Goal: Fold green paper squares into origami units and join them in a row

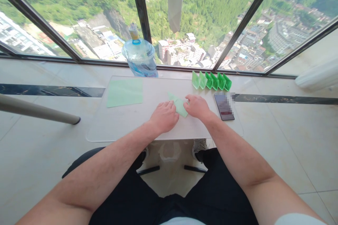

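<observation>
A small folded piece of light green paper lies on the pale table top. My left hand rests on its left side with fingers curled down onto it. My right hand presses its right side, fingers bent onto the paper. Both hands pinch the fold between them. A flat stack of light green sheets lies to the left. A row of several folded green paper shapes stands at the table's far right edge.
A dark phone lies right of my right hand. A large blue water bottle stands on the floor behind the table by the window frame. A grey pole sticks in from the left.
</observation>
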Available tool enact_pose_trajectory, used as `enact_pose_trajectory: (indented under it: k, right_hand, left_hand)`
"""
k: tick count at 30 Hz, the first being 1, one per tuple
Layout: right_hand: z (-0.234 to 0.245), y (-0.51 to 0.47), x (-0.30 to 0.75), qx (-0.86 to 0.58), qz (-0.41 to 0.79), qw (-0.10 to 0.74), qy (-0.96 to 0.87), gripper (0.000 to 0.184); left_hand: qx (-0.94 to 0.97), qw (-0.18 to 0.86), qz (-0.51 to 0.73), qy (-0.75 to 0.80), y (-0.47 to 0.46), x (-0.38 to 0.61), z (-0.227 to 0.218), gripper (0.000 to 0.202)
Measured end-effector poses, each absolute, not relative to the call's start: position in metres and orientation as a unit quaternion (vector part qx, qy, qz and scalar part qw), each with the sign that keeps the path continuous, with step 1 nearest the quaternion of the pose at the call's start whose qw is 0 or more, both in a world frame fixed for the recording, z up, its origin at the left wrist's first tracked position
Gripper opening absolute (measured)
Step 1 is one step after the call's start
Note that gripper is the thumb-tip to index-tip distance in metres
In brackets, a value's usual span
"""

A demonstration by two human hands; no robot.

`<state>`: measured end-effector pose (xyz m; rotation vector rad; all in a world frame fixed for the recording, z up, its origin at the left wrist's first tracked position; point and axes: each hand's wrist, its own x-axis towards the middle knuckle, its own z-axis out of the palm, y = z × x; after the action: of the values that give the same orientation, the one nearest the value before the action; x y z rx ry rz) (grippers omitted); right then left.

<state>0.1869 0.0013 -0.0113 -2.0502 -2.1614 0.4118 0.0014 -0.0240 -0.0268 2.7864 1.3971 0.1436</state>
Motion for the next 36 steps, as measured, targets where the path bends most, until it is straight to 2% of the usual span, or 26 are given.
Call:
enact_pose_trajectory:
  k: [8, 13, 15, 20, 25, 29, 36]
  right_hand:
    - [-0.010, 0.005, 0.188, -0.676, 0.206, 0.087, -0.702, 0.048]
    - [-0.013, 0.009, 0.201, -0.594, 0.306, 0.185, -0.720, 0.077]
    - [-0.013, 0.012, 0.209, -0.554, 0.358, 0.200, -0.724, 0.079]
    - [-0.015, 0.015, 0.226, -0.515, 0.363, 0.166, -0.759, 0.046]
    - [-0.018, 0.016, 0.227, -0.543, 0.302, 0.183, -0.762, 0.031]
    - [-0.022, 0.021, 0.225, -0.558, 0.292, 0.182, -0.755, 0.023]
    - [-0.024, 0.032, 0.228, -0.503, 0.262, 0.205, -0.798, 0.022]
  left_hand:
    - [0.898, 0.028, 0.040, 0.437, -0.015, 0.000, -0.022, 0.029]
    - [0.887, 0.024, 0.041, 0.459, -0.012, -0.002, -0.026, 0.037]
    - [0.884, 0.022, 0.045, 0.466, -0.010, -0.002, -0.028, 0.041]
    - [0.895, 0.032, 0.048, 0.443, -0.001, -0.009, -0.024, 0.037]
    - [0.921, 0.061, 0.037, 0.384, 0.006, -0.021, -0.016, 0.037]
    - [0.926, 0.057, 0.038, 0.371, 0.007, -0.026, -0.017, 0.039]
    - [0.923, 0.031, 0.026, 0.382, -0.001, -0.022, -0.021, 0.046]
